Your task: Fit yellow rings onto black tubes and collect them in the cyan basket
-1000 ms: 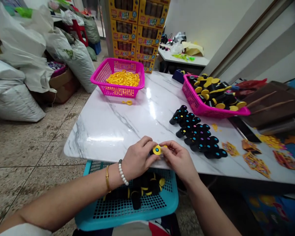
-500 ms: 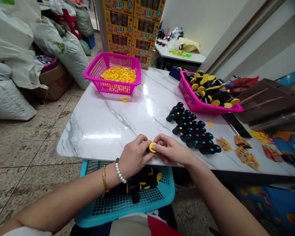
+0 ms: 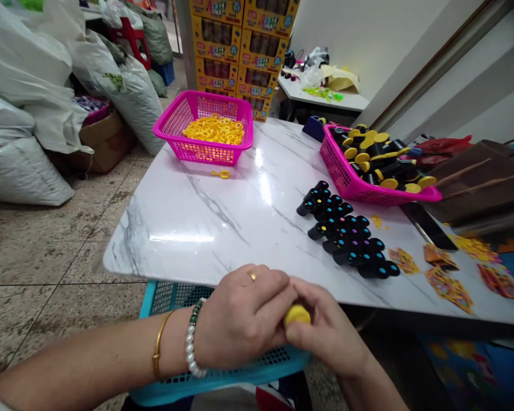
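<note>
My left hand (image 3: 242,317) is closed round a small black bottle whose body is hidden by the fingers; its round yellow cap (image 3: 297,315) shows between the hands. With thumb and fingers, my right hand (image 3: 332,328) grips that yellow end. Both hands are together just off the table's front edge, over a teal basket (image 3: 154,302) largely hidden by my left arm. Several black bottles (image 3: 346,234) with coloured dots on their ends stand in rows to the right of my hands.
On the white marbled table (image 3: 167,205), a pink basket (image 3: 163,128) holds yellow ring-ended pieces, with one loose piece (image 3: 223,174) beside it. Another pink basket (image 3: 346,182) is heaped with yellow-capped black bottles. A phone (image 3: 428,225) and printed packets (image 3: 449,288) lie at right.
Both hands have come down and closer to me with the bottle, from the table's edge to above the teal basket. The left hand has turned over, its back now facing up.
</note>
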`<state>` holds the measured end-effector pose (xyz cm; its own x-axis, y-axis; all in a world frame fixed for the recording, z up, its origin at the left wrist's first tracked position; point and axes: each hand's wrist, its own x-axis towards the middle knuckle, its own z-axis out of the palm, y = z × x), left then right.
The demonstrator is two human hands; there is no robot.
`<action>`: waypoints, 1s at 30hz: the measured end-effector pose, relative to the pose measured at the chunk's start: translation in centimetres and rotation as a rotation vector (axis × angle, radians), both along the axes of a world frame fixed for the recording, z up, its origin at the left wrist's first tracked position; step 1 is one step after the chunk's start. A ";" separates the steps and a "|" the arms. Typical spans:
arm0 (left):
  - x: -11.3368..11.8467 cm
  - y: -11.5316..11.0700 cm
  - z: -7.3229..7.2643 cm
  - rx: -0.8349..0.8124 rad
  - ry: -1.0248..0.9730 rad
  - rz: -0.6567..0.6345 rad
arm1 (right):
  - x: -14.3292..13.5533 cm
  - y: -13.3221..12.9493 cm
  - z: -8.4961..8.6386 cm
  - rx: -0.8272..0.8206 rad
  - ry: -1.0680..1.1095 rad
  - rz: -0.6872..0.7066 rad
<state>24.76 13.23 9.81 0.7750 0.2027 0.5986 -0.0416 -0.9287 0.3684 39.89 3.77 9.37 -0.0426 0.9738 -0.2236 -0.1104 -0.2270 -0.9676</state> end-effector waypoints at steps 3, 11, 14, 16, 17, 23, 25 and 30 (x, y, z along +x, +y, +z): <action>-0.4 3.3 0.3 -0.086 0.058 -0.208 | -0.4 -1.7 -1.3 -0.033 -0.125 0.037; 2.9 20.9 -2.5 0.054 0.286 0.582 | 0.0 -4.0 -7.6 -0.208 -0.376 -0.037; 4.4 23.0 -3.4 0.075 0.510 0.653 | 0.7 -4.2 -7.8 -0.244 -0.043 -0.059; 4.9 22.1 -3.4 0.084 0.522 0.676 | 1.6 -4.3 -7.5 -0.188 -0.070 -0.063; 5.0 21.0 -3.1 0.073 0.492 0.674 | 2.1 -4.4 -7.3 -0.140 -0.168 -0.075; 5.2 7.4 -0.2 -0.462 0.221 0.201 | 2.8 -5.4 -6.1 0.057 -0.547 -0.296; 5.5 2.8 -0.3 -0.604 0.182 0.011 | 2.2 -5.5 -5.6 0.060 -0.317 -0.393; 6.3 -1.5 -1.5 -0.525 0.167 -0.207 | 0.9 -4.9 -4.8 0.057 0.176 -0.540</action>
<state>31.02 11.76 8.29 0.9052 0.2733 0.3253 -0.1047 -0.5986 0.7942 40.82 -1.17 4.52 0.4329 0.8779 -0.2048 -0.3572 -0.0416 -0.9331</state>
